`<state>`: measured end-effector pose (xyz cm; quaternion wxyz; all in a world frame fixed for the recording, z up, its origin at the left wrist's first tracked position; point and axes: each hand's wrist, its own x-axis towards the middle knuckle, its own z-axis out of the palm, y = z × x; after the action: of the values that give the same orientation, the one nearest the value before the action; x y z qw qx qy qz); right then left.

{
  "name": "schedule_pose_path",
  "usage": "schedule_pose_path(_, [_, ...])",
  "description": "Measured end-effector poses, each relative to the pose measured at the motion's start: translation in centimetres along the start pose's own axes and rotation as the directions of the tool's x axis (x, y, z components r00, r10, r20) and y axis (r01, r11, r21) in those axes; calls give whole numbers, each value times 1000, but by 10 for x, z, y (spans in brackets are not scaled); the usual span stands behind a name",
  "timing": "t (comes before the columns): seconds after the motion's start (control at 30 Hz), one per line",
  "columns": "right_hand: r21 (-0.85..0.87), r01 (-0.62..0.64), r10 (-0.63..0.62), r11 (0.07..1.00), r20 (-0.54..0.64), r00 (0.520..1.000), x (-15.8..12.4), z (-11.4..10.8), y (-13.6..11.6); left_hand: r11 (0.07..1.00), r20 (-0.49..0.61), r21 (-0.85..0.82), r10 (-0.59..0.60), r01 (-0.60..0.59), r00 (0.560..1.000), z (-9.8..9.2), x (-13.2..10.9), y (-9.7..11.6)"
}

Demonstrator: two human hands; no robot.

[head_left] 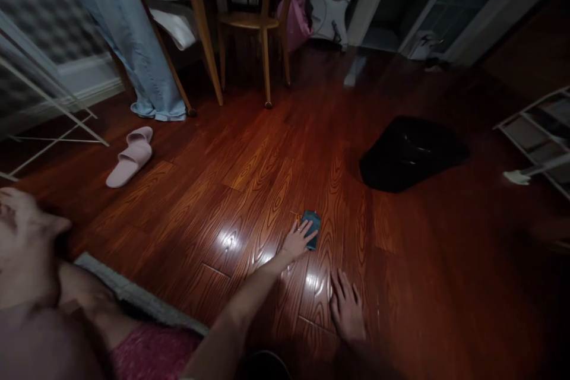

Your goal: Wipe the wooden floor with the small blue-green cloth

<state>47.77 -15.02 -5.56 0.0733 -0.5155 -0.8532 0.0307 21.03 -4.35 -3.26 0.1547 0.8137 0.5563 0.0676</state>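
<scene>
My left hand [297,242] reaches forward, palm down, with its fingers spread over a small dark teal, flat rectangular thing [313,222] on the wooden floor. Its fingertips rest on that thing; the kind cannot be made out. A tiny orange piece [297,219] shows close to the fingers, at the left edge of the teal thing. Nearer to me and to the right, my right hand [348,310] lies on the boards, fingers stretched out, apart from the teal thing and with nothing visible in it.
Glossy wooden floor [258,190] surrounds both hands. A black bin-like object [412,153] stands right. A pink slipper [131,157] and a white folding rack [53,124] are left, a wooden chair [249,21] behind. Bare legs [31,249] and a grey mat edge [133,291] fill the lower left.
</scene>
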Motion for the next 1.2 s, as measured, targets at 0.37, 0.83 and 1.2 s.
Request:
schedule_pose_path(0.37, [12,-14,14,1000,-18,1000,4,6,0,726,-202,123,-649,676,733,-63,-166,-141])
schedule_pose_path(0.83, [16,-20,21,1000,-76,997,11,24,4,559,-352,44,-767,828,537,-10,-203,-57])
schedule_pose_path(1.2, [31,-8,12,999,-127,992,18,31,6,972,54,-77,-216,220,975,-4,-166,31])
